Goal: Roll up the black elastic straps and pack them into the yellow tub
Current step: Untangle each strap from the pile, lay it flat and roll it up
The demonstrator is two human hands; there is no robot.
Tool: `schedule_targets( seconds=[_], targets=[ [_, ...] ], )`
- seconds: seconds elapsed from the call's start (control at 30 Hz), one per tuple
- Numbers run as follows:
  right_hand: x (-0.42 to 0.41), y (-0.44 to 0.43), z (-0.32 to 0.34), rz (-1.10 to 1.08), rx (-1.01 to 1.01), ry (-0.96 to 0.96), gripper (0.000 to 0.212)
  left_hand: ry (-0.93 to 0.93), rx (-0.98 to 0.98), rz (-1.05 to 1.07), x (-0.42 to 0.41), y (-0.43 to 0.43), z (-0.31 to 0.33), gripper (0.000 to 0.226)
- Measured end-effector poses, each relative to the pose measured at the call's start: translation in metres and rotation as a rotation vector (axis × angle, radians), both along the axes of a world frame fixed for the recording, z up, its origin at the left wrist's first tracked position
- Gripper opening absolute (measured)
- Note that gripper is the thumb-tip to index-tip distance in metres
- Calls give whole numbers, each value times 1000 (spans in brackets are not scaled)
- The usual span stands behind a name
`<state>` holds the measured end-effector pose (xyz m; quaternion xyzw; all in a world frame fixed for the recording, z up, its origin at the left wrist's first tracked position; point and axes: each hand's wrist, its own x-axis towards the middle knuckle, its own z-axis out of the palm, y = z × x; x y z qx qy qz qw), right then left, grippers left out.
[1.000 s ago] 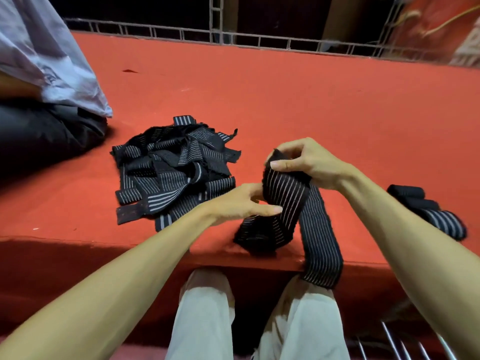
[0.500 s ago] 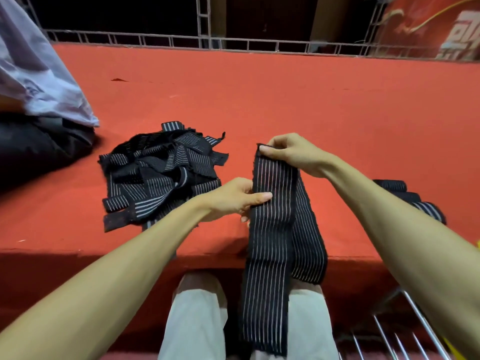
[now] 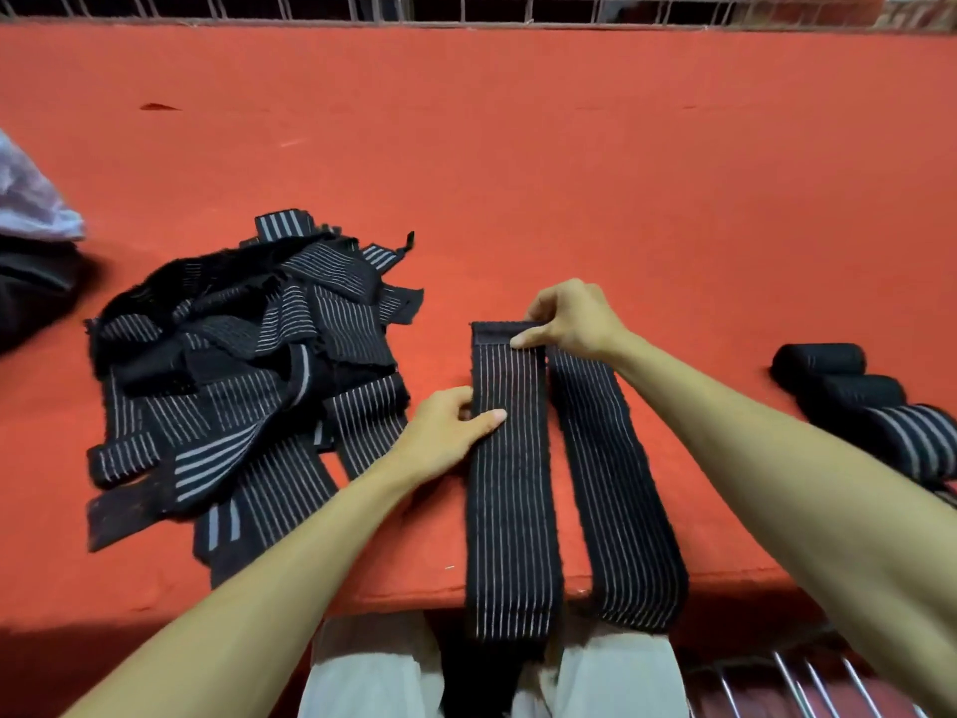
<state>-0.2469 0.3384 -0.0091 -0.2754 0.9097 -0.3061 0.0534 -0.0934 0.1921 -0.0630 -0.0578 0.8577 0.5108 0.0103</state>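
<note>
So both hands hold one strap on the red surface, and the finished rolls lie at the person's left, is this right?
Not quite: the head view shows the finished rolls at the person's right. The left hand and right hand do hold one strap on the red surface.

We see a long black stretchy cloth strap (image 3: 510, 484) with thin white lines. Its weave looks rough and matt. The red cloth table cover (image 3: 569, 173) looks soft, fuzzy and dull. The grey metal wire fence (image 3: 466, 24) looks smooth. The pale plastic bag (image 3: 31, 204) looks thin and crinkly.
</note>
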Motion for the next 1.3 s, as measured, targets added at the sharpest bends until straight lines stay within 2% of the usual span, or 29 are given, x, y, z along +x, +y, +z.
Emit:
schedule_targets(
  seconds=[0.1,0.27,0.33,0.37,0.5,0.63,0.77,0.83,0.9,0.93,0.97,1.07,1.1,1.2,1.3],
  targets=[
    [-22,-11,-24,-46,-4,-38,33,50,-248,122,-19,-3,-11,30],
    [-46,-29,-46,-78,25,-55,31,78,-411,203,-38,-3,-30,34],
    [-49,-37,-53,-64,37,-60,30,123,-449,259,-38,0,-35,25],
    [-49,-40,-55,-55,45,-55,29,141,-454,289,-38,3,-36,22],
    [-49,-35,-55,-76,29,-4,27,242,-401,380,-31,5,-37,43],
    [-53,2,-49,-193,-72,34,19,358,-461,146,-28,12,-28,16],
    [-55,51,-56,-302,-271,-79,13,302,-365,-68,-40,36,-19,7],
    [-54,70,-67,-328,-337,-190,21,263,-264,-16,-49,51,-19,8],
    [-53,83,-79,-334,-387,-238,24,186,-81,157,-56,64,-21,8],
    [-52,86,-84,-335,-411,-231,23,153,-61,234,-58,68,-23,6],
    [-52,87,-86,-345,-420,-206,21,130,-135,265,-60,71,-25,5],
    [-55,78,-89,-394,-330,-19,6,144,-461,170,-60,77,-29,16],
    [-57,74,-89,-410,-279,32,11,159,-500,159,-61,77,-29,18],
    [-58,62,-88,-408,-58,77,31,179,-522,173,-62,77,-30,20],
    [-54,57,-84,-443,24,55,25,197,-528,178,-62,78,-31,21]
  ],
)
